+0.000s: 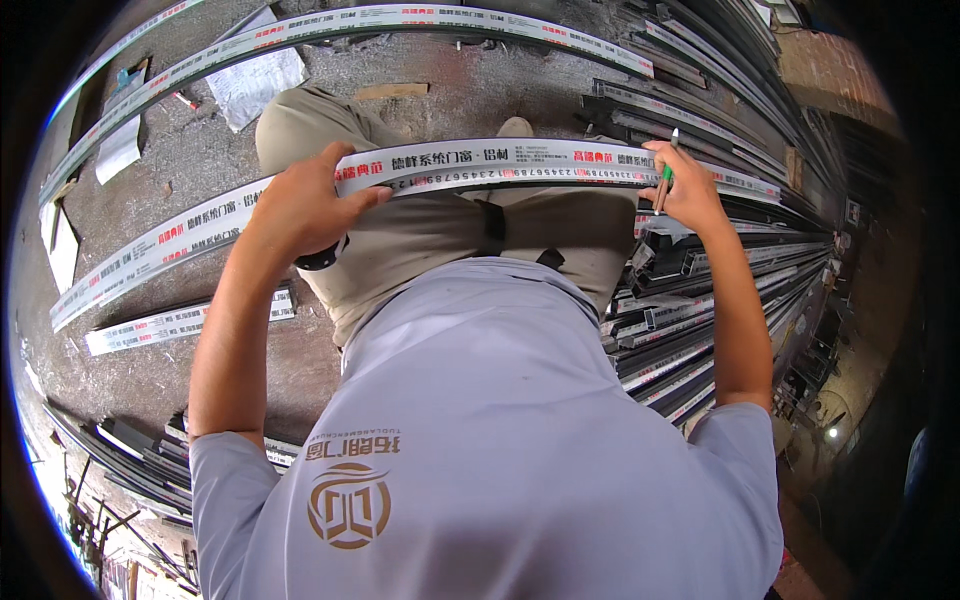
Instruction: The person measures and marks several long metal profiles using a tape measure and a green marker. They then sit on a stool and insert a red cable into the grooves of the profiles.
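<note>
A long metal profile (pixel 490 165), wrapped in white printed film, stretches across in front of my body above my thighs. My left hand (pixel 300 205) is closed on it left of the middle, thumb on the near edge and fingers over the far edge. Toward its right part, my right hand (pixel 695 190) grips the same profile. A slim pen (pixel 666 175) with a green section stands between the fingers of that hand, its pale tip pointing away from me. The profile's underside is mostly hidden.
Another long film-covered profile (pixel 400 17) lies farther off on the grey floor. Many dark profiles (pixel 690 340) are stacked along the right. A short profile piece (pixel 190 325) lies at left, with more profiles (pixel 130 450) behind it. White sheets (pixel 255 80) and a brown strip (pixel 392 90) rest on the floor.
</note>
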Demonstrator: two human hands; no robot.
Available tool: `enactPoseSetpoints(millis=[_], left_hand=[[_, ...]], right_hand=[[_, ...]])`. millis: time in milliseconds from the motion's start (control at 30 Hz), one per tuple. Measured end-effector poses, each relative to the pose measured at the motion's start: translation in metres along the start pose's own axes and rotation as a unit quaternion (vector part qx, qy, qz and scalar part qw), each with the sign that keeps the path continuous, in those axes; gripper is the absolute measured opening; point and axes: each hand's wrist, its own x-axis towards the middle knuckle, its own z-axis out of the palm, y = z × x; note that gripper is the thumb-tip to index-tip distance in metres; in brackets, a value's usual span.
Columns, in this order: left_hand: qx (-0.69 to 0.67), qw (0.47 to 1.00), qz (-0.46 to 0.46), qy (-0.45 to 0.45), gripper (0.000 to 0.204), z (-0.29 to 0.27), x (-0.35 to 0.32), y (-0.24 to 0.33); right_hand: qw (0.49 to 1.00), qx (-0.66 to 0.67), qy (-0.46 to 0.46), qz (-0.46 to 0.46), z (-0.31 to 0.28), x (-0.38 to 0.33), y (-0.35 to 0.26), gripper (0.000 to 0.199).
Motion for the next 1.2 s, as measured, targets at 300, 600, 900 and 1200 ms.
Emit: enactPoseSetpoints(millis=[300,600,900,1200], left_hand=[[0.134,0.99,-0.036,0.017,0.067,0.017,-0.001,0.018],[0.139,0.988,-0.06,0.023,0.068,0.023,0.003,0.023],[0.147,0.985,-0.078,0.035,0.068,0.022,0.001,0.032],[0.084,0.995,-0.021,0.05,0.064,0.021,0.006,0.017]], right_hand=[[0.999,0.039,0.007,-0.001,0.041,-0.009,0.015,0.055],[0.797,0.557,0.218,-0.086,0.083,-0.004,-0.08,0.053],[0.822,0.548,0.146,-0.054,0.113,0.007,-0.148,0.024],[0.891,0.234,0.366,-0.13,0.137,0.038,-0.129,0.021]])
